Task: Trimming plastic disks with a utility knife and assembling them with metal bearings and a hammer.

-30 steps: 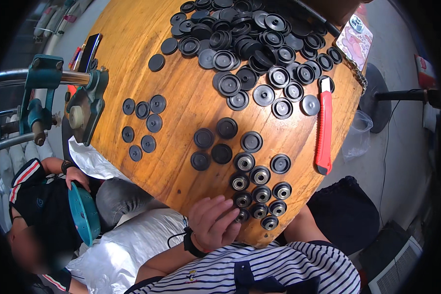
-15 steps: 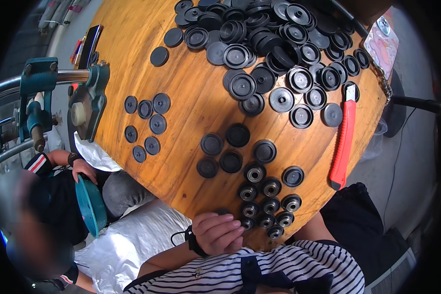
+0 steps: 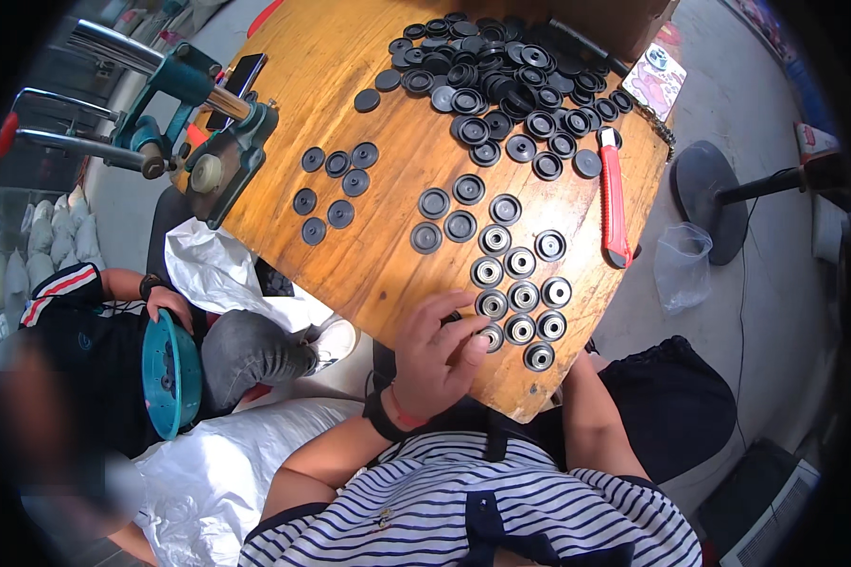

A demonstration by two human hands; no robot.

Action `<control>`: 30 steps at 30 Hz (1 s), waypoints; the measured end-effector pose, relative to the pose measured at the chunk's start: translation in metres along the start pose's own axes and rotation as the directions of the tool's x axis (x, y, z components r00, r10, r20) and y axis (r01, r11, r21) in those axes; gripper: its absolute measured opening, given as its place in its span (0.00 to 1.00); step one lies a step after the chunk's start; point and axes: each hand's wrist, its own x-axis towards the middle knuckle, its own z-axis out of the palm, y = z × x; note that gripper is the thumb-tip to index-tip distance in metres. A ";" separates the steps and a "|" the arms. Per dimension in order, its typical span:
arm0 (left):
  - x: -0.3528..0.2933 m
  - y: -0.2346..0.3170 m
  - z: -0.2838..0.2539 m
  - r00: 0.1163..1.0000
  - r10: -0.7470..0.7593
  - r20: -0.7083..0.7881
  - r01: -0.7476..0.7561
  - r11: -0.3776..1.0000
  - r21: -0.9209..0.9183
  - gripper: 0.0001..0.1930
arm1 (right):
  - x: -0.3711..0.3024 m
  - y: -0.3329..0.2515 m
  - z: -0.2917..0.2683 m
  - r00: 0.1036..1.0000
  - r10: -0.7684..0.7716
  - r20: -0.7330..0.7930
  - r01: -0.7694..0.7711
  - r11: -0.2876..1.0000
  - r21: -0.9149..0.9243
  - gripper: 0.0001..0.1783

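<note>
My left hand (image 3: 435, 357) is at the table's near edge, fingers stretched and apart. Its fingertips lie beside a cluster of black round caps with metal bearings (image 3: 523, 296) set in them. A dark piece (image 3: 452, 317), mostly covered, shows between the fingers; I cannot tell whether they touch it. My right forearm (image 3: 600, 425) runs up to the table's near right edge, which hides the hand. Just beyond the bearing caps sit several caps without bearings (image 3: 460, 226). Another small group of black discs (image 3: 340, 213) lies to the left.
A large pile of black caps (image 3: 463, 74) covers the far side of the wooden table (image 3: 378, 274). A red box cutter (image 3: 614, 203) lies at the right edge. A green metal press (image 3: 236, 156) stands at the left. Beside it sits a person holding a teal basin (image 3: 187, 369).
The view has shifted, showing more of the floor and the right forearm. My left hand's fingers have gone from curled together to spread apart. The caps keep their arrangement.
</note>
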 end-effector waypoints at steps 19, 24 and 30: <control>0.138 -0.127 -0.104 0.956 -0.058 0.289 -0.211 0.548 0.809 0.05 | -0.181 -0.143 0.026 0.938 -0.347 -0.021 0.345 0.937 -0.056 0.10; 0.141 -0.133 -0.102 0.936 -0.044 0.350 -0.278 0.521 0.807 0.05 | -0.210 -0.163 0.048 0.909 -0.417 0.008 0.417 0.909 0.015 0.10; 0.092 -0.051 -0.101 0.918 0.054 0.393 -0.244 0.858 0.452 0.07 | -0.247 -0.186 0.078 0.900 -0.419 0.122 0.420 0.907 0.023 0.11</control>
